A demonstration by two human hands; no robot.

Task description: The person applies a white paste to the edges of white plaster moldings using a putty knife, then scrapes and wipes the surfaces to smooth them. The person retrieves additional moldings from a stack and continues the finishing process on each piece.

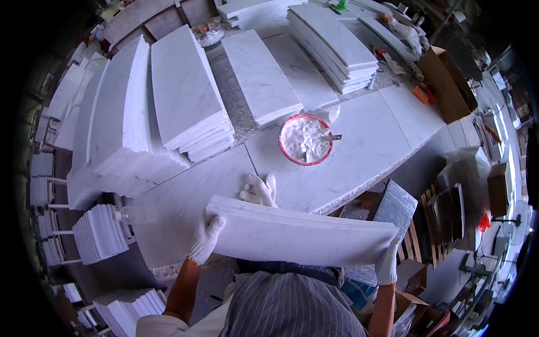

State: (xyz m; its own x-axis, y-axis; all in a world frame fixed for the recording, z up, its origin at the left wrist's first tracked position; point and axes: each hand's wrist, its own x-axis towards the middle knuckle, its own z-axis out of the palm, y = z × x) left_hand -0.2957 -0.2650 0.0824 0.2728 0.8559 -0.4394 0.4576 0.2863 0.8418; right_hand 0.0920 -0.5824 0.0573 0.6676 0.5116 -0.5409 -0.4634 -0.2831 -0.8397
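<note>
Stone fills the workshop — a long grey-white surface (359, 140) runs from near left to far right, loaded with goods. At the far left, stacks of marble slabs (120, 129) lean in fanned rows, and beside them a neater pile of white tiles (188, 95) lies flat. Further right sit a single thick slab (261, 76) and another tall stack (334, 45). Near the middle of the surface stands a red-rimmed bowl of white paste (305, 139) with a small trowel (331, 137) resting in it. A spare white glove (259, 189) lies just this side of the bowl. A brown cardboard box (446, 84) stands at the far right edge.

Close to the person, a long white marble slab (303, 233) is held level in front of the body, just off the near edge of the surface. The left hand (205, 237), gloved in white knit, is closed around the slab's left end, fingers wrapped over the top face. The right hand (387, 261), likewise gloved, clasps the right end from below and the side.

To carry this well, it seems wise to keep both ends at the same height and the grip firm — thin stone may snap if it twists or knocks the edge of the surface.
</note>
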